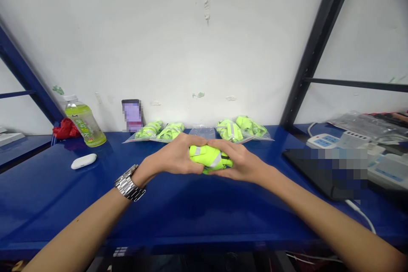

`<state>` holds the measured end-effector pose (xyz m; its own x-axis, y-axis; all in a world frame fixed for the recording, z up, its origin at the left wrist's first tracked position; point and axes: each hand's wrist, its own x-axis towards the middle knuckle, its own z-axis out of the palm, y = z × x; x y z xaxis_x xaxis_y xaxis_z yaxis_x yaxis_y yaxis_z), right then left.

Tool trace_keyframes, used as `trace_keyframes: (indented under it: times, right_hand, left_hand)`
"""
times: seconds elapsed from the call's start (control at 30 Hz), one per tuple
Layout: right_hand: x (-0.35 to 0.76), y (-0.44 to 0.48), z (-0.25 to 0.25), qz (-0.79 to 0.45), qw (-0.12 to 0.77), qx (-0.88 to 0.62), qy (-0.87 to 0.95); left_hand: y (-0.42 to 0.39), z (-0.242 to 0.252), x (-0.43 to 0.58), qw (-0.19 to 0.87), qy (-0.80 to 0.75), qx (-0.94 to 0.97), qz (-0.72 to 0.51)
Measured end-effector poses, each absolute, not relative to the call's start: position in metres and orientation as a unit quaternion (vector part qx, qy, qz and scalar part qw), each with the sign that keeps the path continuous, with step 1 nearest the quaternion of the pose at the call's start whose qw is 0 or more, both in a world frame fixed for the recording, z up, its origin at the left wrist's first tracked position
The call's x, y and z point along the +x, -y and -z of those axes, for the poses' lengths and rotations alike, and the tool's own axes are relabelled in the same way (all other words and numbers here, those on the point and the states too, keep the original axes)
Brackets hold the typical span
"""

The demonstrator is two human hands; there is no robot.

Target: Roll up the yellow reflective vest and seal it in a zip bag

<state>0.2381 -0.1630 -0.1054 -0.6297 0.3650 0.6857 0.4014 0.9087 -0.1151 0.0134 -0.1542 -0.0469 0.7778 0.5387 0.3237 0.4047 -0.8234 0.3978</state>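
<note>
The bottle (84,124) label's print is too small to read.

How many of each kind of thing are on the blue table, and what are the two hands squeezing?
Folded neon-yellow vest with grey stripes, squeezed between left hand and right hand: 1
Bagged neon-yellow vests by the wall: 4
Empty clear plastic bag: 1
Green drink bottle: 1
White oval case: 1
Total: 8

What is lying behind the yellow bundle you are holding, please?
Behind the yellow bundle, against the wall, lie bagged yellow bundles and a clear empty-looking bag. Both hands cover the bundle's far side and the shelf directly behind it.
</note>
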Motion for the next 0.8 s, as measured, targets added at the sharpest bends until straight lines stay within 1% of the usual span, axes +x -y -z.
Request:
trace_keyframes:
  times: [0.07, 0.2, 0.3, 0.37, 0.47, 0.63, 0.7, 0.8]
  right_hand:
    - [0.240, 0.159, 0.107, 0.047, 0.399, -0.208, 0.892]
    - [0.239, 0.154, 0.110, 0.081, 0.462, -0.238, 0.851]
    - [0.233, 0.156, 0.112, 0.091, 0.489, -0.253, 0.830]
    - [0.228, 0.159, 0.112, 0.094, 0.509, -0.248, 0.819]
    - [0.223, 0.161, 0.111, 0.086, 0.534, -0.259, 0.800]
    - [0.222, 0.160, 0.106, 0.073, 0.575, -0.264, 0.771]
    - [0.220, 0.160, 0.105, 0.073, 0.589, -0.267, 0.759]
    - [0.212, 0.158, 0.107, 0.064, 0.601, -0.284, 0.744]
  left_hand:
    - [0.154, 0.049, 0.014, 0.122, -0.234, 0.935, -0.236]
    - [0.154, 0.067, 0.019, 0.035, -0.218, 0.908, -0.356]
    - [0.158, 0.086, 0.025, 0.018, -0.227, 0.865, -0.447]
    - [0.162, 0.095, 0.029, 0.007, -0.236, 0.841, -0.486]
    - [0.167, 0.099, 0.033, -0.008, -0.245, 0.831, -0.499]
    - [0.171, 0.099, 0.031, -0.029, -0.243, 0.844, -0.477]
    - [0.171, 0.104, 0.032, -0.041, -0.263, 0.826, -0.496]
    - [0.170, 0.111, 0.039, -0.052, -0.290, 0.773, -0.562]
